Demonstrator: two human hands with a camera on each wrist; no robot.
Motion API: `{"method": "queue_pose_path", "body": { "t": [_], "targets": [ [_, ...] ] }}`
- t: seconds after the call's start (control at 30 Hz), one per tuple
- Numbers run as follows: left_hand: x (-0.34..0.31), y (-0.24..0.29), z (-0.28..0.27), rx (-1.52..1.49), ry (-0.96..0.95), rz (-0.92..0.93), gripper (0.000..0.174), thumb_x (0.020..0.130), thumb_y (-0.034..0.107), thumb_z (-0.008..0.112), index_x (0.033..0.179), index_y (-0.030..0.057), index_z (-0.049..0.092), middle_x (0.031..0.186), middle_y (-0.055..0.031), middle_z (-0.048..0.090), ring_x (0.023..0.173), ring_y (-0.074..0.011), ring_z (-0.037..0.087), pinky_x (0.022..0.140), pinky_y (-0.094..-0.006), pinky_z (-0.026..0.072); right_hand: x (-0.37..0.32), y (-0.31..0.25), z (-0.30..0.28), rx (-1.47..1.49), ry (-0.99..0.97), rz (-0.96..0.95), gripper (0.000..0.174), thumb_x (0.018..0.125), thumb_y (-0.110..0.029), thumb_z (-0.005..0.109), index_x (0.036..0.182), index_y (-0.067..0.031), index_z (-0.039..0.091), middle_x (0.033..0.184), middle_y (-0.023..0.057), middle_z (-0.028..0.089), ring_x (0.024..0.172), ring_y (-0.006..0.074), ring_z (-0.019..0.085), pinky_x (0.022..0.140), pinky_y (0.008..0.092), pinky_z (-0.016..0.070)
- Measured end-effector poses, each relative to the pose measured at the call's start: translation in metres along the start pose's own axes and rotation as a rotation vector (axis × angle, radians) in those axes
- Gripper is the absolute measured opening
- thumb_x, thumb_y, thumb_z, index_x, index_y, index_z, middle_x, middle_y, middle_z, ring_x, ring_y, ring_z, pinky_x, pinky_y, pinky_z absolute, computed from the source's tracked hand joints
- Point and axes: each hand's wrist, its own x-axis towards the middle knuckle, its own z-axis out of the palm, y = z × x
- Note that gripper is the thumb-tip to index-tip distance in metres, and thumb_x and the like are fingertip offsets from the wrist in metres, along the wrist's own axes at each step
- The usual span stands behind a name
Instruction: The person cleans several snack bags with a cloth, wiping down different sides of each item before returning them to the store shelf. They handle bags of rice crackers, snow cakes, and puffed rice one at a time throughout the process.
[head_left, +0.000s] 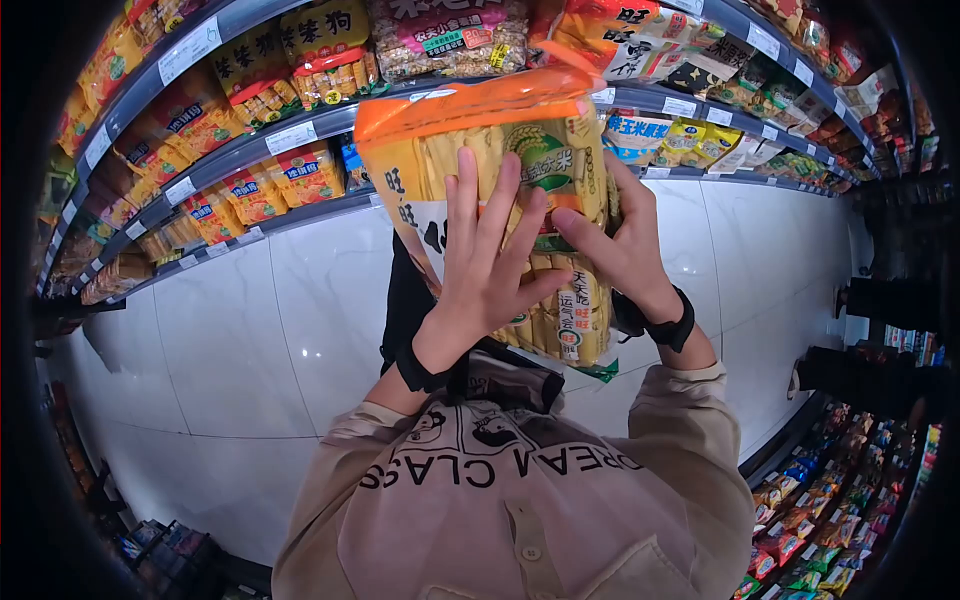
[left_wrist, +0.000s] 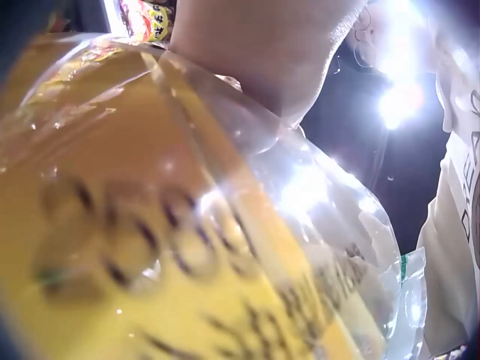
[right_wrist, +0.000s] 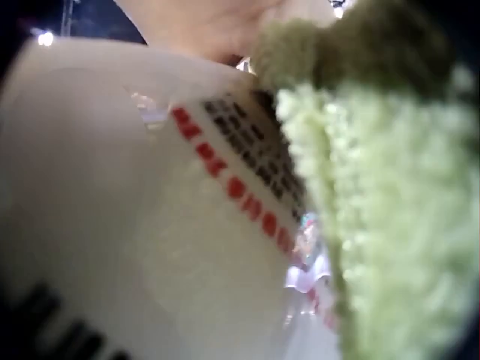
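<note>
Orange-and-yellow plastic snack bag (head_left: 480,140): raised upright, hiding part of the grey shop shelves (head_left: 300,125) stocked with packets; white tiled floor (head_left: 280,320) below. Left hand (head_left: 485,270): fingers straight, spread flat on the front. Right hand (head_left: 620,250): fingers curled round the bag's edge.

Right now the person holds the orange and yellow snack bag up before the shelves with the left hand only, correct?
Not quite: both hands are on it. In the head view the left hand lies with straight fingers on the snack bag, and the right hand grips its other edge, up before the shelves.
</note>
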Motion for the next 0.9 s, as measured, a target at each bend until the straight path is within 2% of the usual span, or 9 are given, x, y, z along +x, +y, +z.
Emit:
{"method": "queue_pose_path", "body": {
  "t": [0.27,0.37,0.5,0.6,0.67,0.77,0.8,0.83,0.9],
  "targets": [
    [-0.008,-0.005,-0.004,0.010,-0.145,-0.051,0.080,0.068,0.047,0.069,0.132,0.0135,0.036,0.142,-0.0191,0.024,0.129,-0.0472,0.019,0.098,-0.0633,0.0182,0.011,0.010,-0.017,-0.394,-0.131,0.005,0.032,0.070,-0.024,0.072,0.079,0.0030,0.058,0.065,0.0105,0.061,0.058,0.0105,0.058,0.052,0.0253,0.0436],
    [-0.018,-0.019,-0.006,0.013,-0.182,-0.002,0.084,0.069,0.045,0.070,0.134,0.0088,0.031,0.142,-0.0240,0.019,0.132,-0.0430,0.014,0.102,-0.0595,0.0134,0.010,0.022,-0.020,-0.303,-0.104,0.027,0.033,0.070,-0.024,0.072,0.081,0.0039,0.059,0.064,0.0108,0.060,0.059,0.0098,0.058,0.052,0.0255,0.0436],
    [-0.041,-0.045,-0.017,0.164,-0.203,-0.231,0.081,0.076,0.044,0.063,0.139,0.0099,0.024,0.144,-0.0225,0.012,0.134,-0.0395,0.007,0.106,-0.0522,0.0083,0.003,0.028,-0.024,-0.054,-0.061,0.142,0.027,0.076,-0.017,0.068,0.091,0.0037,0.060,0.075,0.0082,0.065,0.067,0.0080,0.059,0.060,0.0229,0.0467],
    [-0.061,-0.068,-0.022,-0.039,0.023,-0.513,0.092,0.070,0.029,0.072,0.141,0.0148,0.016,0.146,-0.0164,0.003,0.134,-0.0362,0.010,0.106,-0.0509,0.0135,-0.001,0.034,-0.026,0.024,-0.067,0.128,0.025,0.079,-0.014,0.065,0.097,0.0031,0.060,0.080,0.0066,0.065,0.069,0.0080,0.059,0.064,0.0229,0.0478],
    [-0.067,-0.075,-0.027,-0.756,0.129,-0.738,0.097,0.072,0.014,0.071,0.142,0.0140,0.003,0.146,-0.0120,0.000,0.131,-0.0312,0.021,0.102,-0.0440,0.0296,-0.001,0.035,-0.025,0.064,-0.064,0.112,0.025,0.079,-0.014,0.064,0.097,0.0031,0.060,0.081,0.0067,0.065,0.070,0.0081,0.059,0.065,0.0231,0.0479],
    [-0.063,-0.082,-0.038,-0.889,0.258,-0.846,0.101,0.072,0.003,0.068,0.141,0.0133,-0.005,0.146,-0.0096,0.000,0.126,-0.0271,0.032,0.092,-0.0367,0.0426,0.001,0.031,-0.026,0.112,-0.085,0.134,0.026,0.080,-0.014,0.064,0.099,0.0030,0.059,0.085,0.0075,0.065,0.074,0.0086,0.059,0.067,0.0236,0.0479],
    [-0.067,-0.087,-0.038,-0.927,0.403,-0.900,0.085,0.076,0.004,0.065,0.140,0.0074,0.009,0.140,-0.0118,0.023,0.115,-0.0239,0.046,0.087,-0.0320,0.0461,0.002,0.030,-0.028,0.131,-0.096,0.134,0.027,0.080,-0.015,0.063,0.100,0.0029,0.059,0.087,0.0076,0.064,0.076,0.0087,0.058,0.069,0.0236,0.0476],
    [-0.075,-0.095,-0.042,-0.928,0.403,-0.899,0.085,0.076,0.004,0.065,0.140,0.0074,0.009,0.140,-0.0118,0.023,0.115,-0.0239,0.046,0.087,-0.0320,0.0461,0.001,0.030,-0.029,0.150,-0.104,0.136,0.028,0.081,-0.016,0.063,0.101,0.0029,0.059,0.090,0.0077,0.064,0.079,0.0089,0.058,0.070,0.0237,0.0472],
    [-0.085,-0.105,-0.050,-1.256,0.210,-1.100,0.063,0.079,0.007,0.064,0.131,0.0007,0.029,0.120,-0.0112,0.049,0.105,-0.0200,0.054,0.086,-0.0305,0.0471,-0.001,0.030,-0.027,0.181,-0.108,0.175,0.029,0.079,-0.016,0.065,0.101,0.0014,0.057,0.092,0.0070,0.063,0.081,0.0091,0.058,0.072,0.0238,0.0468]
  ]
}}
